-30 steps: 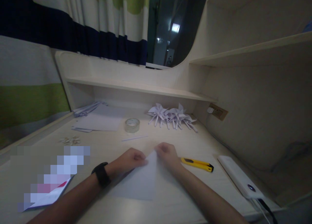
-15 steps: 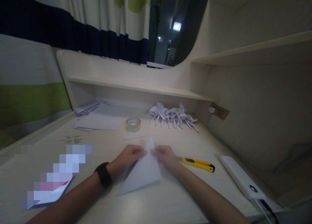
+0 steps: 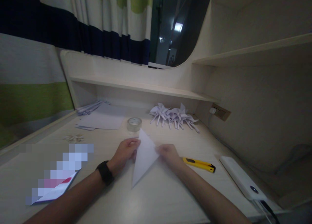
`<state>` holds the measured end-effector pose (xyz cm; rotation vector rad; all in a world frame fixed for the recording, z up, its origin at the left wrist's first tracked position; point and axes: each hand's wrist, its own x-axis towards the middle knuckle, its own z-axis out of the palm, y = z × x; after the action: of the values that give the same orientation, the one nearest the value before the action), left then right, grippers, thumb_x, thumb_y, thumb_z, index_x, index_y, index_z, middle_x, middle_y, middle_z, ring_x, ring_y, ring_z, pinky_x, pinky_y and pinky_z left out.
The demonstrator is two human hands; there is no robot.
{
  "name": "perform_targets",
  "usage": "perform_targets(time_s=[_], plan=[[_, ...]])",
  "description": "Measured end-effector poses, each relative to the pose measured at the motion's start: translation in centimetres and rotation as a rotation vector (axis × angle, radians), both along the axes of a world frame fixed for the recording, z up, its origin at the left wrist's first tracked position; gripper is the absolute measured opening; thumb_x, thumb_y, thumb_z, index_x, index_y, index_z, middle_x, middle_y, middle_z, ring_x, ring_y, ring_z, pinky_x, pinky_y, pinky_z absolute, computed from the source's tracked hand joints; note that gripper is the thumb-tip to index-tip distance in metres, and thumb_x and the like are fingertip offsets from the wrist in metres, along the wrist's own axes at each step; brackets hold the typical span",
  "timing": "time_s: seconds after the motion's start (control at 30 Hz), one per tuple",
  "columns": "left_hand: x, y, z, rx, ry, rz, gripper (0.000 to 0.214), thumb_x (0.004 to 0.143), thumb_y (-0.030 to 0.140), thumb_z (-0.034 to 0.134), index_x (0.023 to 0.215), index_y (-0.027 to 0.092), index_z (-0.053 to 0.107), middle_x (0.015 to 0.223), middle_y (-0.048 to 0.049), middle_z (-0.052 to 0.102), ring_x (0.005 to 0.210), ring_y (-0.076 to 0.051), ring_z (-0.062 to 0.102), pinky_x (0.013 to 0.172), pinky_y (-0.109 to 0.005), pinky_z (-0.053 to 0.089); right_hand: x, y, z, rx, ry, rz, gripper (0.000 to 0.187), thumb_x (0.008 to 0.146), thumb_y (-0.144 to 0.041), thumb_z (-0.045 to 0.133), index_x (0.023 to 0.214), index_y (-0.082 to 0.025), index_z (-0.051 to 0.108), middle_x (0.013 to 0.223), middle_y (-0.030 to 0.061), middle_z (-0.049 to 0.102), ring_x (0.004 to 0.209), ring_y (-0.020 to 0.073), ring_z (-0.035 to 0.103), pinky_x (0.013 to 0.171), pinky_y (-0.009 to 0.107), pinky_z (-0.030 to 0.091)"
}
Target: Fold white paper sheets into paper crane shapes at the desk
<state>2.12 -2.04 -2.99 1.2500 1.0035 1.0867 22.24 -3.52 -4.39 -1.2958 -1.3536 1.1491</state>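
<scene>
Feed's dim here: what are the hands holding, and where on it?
A folded white paper triangle: left hand pinches its left edge, right hand its right corner.

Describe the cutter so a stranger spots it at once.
On the pale desk, find the right hand holding the folded white paper. Just right of it lies the cutter. It alone is yellow and black; the power bank beyond is white.
</scene>
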Motion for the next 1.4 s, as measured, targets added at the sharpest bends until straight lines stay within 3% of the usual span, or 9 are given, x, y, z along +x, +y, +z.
perform_targets(time_s=[0.13, 0.27, 0.37, 0.47, 0.57, 0.7, 0.9, 1.13, 1.4], plan=[[-0.3, 0.3, -0.4, 0.004, 0.034, -0.21, 0.045, 0.066, 0.046, 0.074, 0.093, 0.011, 0.063, 0.074, -0.0085, 0.068, 0.064, -0.02, 0.063, 0.052, -0.026, 0.045, 0.2, 0.1, -0.2, 0.0, -0.006, 0.028, 0.041, 0.064, -0.052, 0.071, 0.057, -0.014, 0.059, 0.044, -0.0018, 0.052, 0.039, 0.0086, 0.044, 0.038, 0.021, 0.033], [-0.7, 1.3, -1.3, 0.096, 0.159, -0.245, 0.042, 0.068, 0.041, 0.073, 0.094, 0.01, 0.064, 0.085, -0.012, 0.071, 0.074, -0.024, 0.066, 0.061, -0.03, 0.049, 0.7, 0.6, -0.4, 0.01, -0.081, 0.116, 0.035, 0.065, -0.043, 0.072, 0.079, -0.012, 0.065, 0.05, -0.0032, 0.055, 0.041, 0.0091, 0.048, 0.04, 0.02, 0.036], [-1.1, 2.1, -2.1, 0.198, 0.298, -0.244, 0.04, 0.069, 0.037, 0.072, 0.097, 0.01, 0.064, 0.094, -0.0126, 0.071, 0.078, -0.025, 0.067, 0.065, -0.032, 0.05, 2.0, 0.7, 0.8, 0.063, -0.338, 0.118, 0.035, 0.073, -0.038, 0.066, 0.097, -0.012, 0.065, 0.053, -0.0023, 0.058, 0.044, 0.0107, 0.05, 0.043, 0.021, 0.036], [-1.4, 2.4, -2.3, 0.31, 0.464, -0.268, 0.034, 0.073, 0.037, 0.068, 0.097, 0.013, 0.065, 0.094, -0.0111, 0.071, 0.078, -0.024, 0.067, 0.066, -0.032, 0.05, 4.5, 0.0, 2.8, 0.257, -0.722, 0.1, 0.025, 0.076, -0.033, 0.065, 0.094, -0.016, 0.069, 0.07, 0.0037, 0.067, 0.062, 0.0153, 0.059, 0.057, 0.025, 0.042], [-1.7, 1.5, -1.5, 0.478, 0.714, -0.155, 0.032, 0.077, 0.036, 0.064, 0.1, 0.015, 0.065, 0.098, -0.0118, 0.07, 0.084, -0.026, 0.065, 0.073, -0.036, 0.048, 7.8, -1.3, 4.0, 0.292, -0.905, 0.155, 0.025, 0.074, -0.03, 0.068, 0.096, -0.018, 0.07, 0.087, 0.0071, 0.07, 0.078, 0.0195, 0.063, 0.069, 0.029, 0.044], [-1.3, -0.5, -0.1, 0.794, 0.946, 0.118, 0.038, 0.085, 0.029, 0.054, 0.12, 0.016, 0.055, 0.118, -0.0139, 0.061, 0.106, -0.029, 0.057, 0.089, -0.042, 0.043, 11.3, -3.2, 3.4, 0.287, -0.997, 0.147, 0.033, 0.073, -0.024, 0.068, 0.104, -0.016, 0.067, 0.102, 0.0115, 0.067, 0.093, 0.0238, 0.061, 0.081, 0.033, 0.044], [0.3, -3.0, -0.3, 1.017, 0.866, -0.437, 0.024, 0.094, 0.025, 0.043, 0.093, 0.021, 0.067, 0.099, -0.0061, 0.068, 0.097, -0.021, 0.061, 0.089, -0.035, 0.045, 12.4, -4.2, 2.4, 0.275, -1.115, 0.171, 0.019, 0.075, -0.023, 0.065, 0.093, -0.016, 0.066, 0.092, 0.0088, 0.064, 0.085, 0.0202, 0.058, 0.076, 0.029, 0.042], [-1.3, -2.8, -1.9, 0.958, 0.822, -0.551, 0.032, 0.098, 0.03, 0.038, 0.121, 0.028, 0.059, 0.13, -0.0021, 0.059, 0.122, -0.019, 0.052, 0.107, -0.039, 0.033, 12.2, -3.9, 1.7, 0.31, -1.014, 0.191, 0.009, 0.081, -0.014, 0.053, 0.083, -0.016, 0.061, 0.089, 0.0063, 0.059, 0.079, 0.0168, 0.055, 0.073, 0.028, 0.042], [-2.1, -3.0, -1.5, 0.943, 0.719, -0.561, 0.033, 0.097, 0.024, 0.04, 0.126, 0.032, 0.055, 0.131, 0.0003, 0.058, 0.126, -0.019, 0.047, 0.111, -0.041, 0.029, 11.6, -3.9, 0.3, 0.276, -1.047, 0.061, 0.013, 0.087, -0.018, 0.045, 0.095, -0.014, 0.055, 0.088, 0.0103, 0.062, 0.077, 0.0193, 0.057, 0.072, 0.03, 0.042]])
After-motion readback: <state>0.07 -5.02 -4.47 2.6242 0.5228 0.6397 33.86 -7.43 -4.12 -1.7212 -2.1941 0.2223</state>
